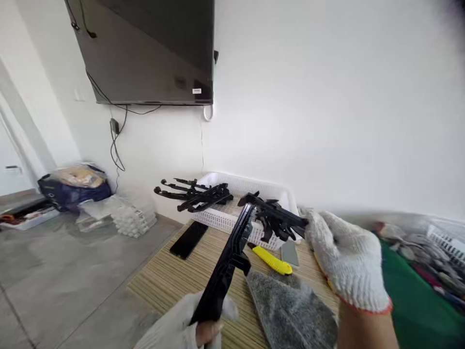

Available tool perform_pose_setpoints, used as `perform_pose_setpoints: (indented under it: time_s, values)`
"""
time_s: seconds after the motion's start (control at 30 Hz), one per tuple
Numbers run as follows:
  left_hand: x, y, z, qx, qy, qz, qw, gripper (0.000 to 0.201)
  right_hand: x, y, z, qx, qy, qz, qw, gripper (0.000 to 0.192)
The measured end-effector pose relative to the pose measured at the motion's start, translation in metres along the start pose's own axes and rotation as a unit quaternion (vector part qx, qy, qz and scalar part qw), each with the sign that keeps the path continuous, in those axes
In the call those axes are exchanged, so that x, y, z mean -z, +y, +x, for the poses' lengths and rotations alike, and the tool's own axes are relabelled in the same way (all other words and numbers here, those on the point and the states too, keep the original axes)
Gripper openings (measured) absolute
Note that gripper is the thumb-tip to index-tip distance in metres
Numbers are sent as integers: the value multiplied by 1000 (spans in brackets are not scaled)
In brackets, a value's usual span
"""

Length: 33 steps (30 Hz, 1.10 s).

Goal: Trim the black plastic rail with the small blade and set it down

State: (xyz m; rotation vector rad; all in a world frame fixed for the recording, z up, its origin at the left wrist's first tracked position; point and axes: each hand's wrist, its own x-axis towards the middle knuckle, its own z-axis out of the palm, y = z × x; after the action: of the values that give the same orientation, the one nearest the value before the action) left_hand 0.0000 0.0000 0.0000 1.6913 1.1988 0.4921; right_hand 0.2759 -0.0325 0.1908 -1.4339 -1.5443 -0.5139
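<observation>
My left hand (189, 325) keeps a closed grip on a long black plastic part (227, 261), raised over the mat. My right hand (345, 257) pinches its far end; next, I'd judge, steady alignment.

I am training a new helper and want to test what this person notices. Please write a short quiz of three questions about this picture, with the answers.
1. True or false: both hands wear white knit gloves.
2. Which hand holds the lower end of the long black plastic part? A) left hand B) right hand C) neither
3. What colour is the knife lying on the mat in front of the white basket?

Key
1. True: the left hand and the right hand are both gloved.
2. A. The right hand is at the upper end, by the black pieces there.
3. Yellow: the knife lies on the bamboo mat near the white basket.
</observation>
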Motion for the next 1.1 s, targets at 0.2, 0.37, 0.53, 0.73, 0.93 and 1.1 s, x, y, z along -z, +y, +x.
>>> perform_pose_setpoints:
  time_s: [0.2, 0.37, 0.53, 0.73, 0.93, 1.1]
  values:
    - [22, 39, -27, -140, -95, -126, 978, 55, 0, 1, -4, 11, 26, -1, 1000, 54]
    - [36, 72, -49, -179, -103, -194, 959, 55, -4, -4, -1, -9, 2, -29, 1000, 62]
    - [31, 70, -59, -5, -144, -266, 953, 57, -6, -8, 0, -58, -21, -40, 997, 62]
    - [27, 67, -60, 9, -142, -280, 949, 61, -9, -10, 0, -88, -40, -43, 994, 63]
    - [34, 76, -62, 0, -95, -250, 964, 58, -10, -10, 0, -21, -76, -37, 996, 59]
    - [39, 73, -61, -31, -69, -232, 970, 53, -9, -12, -2, 23, -120, 19, 992, 62]
